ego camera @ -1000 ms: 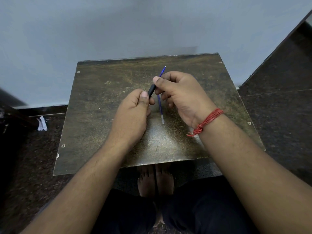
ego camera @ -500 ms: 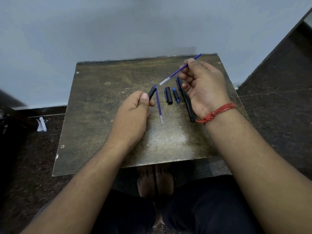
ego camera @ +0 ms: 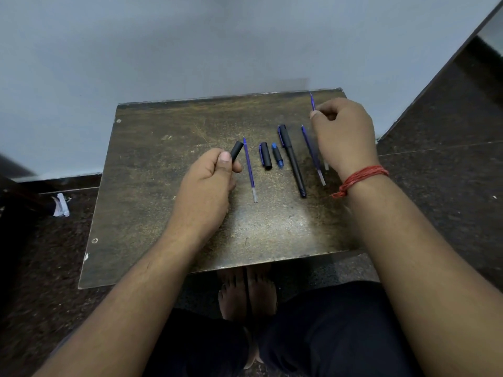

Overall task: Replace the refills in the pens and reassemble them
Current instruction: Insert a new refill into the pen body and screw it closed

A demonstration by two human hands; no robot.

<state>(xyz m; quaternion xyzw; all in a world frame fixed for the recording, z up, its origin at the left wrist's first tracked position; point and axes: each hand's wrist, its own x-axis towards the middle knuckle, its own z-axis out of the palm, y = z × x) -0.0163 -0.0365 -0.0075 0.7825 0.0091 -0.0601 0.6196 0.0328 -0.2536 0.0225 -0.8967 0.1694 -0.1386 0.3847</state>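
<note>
A person seated at a worn brown table (ego camera: 163, 213) works through a row of pen parts laid out across its far half. At the left, the left hand (ego camera: 202, 191) rests on the tabletop with its fingers curled round a black pen barrel (ego camera: 236, 150), thumb on top; the barrel's open end pokes out past the thumb, pointing away and slightly right. Just right of that hand lies a blue refill (ego camera: 250, 170), its long axis running near to far, the fine tip at the far end and the clear end nearest the person. Next comes a black cap (ego camera: 265, 155) with a blue clip, lying along the same line, and beside it a short blue-and-black pen piece (ego camera: 277, 155). Farther right, a whole black pen (ego camera: 292, 161) lies capped end far, its narrow end near and angled slightly right. A second refill (ego camera: 313, 155) lies just right of the pen and parallel to it, tip far; its near part is blurred. At the far right corner, the right hand (ego camera: 344, 134), a red thread band (ego camera: 359, 179) at the wrist, pinches a third refill (ego camera: 312, 102) between thumb and forefinger, the tip pointing away toward the pale wall (ego camera: 190, 44). Bare feet (ego camera: 246, 292) show on the dark floor (ego camera: 449, 159) below the table's near edge.
</note>
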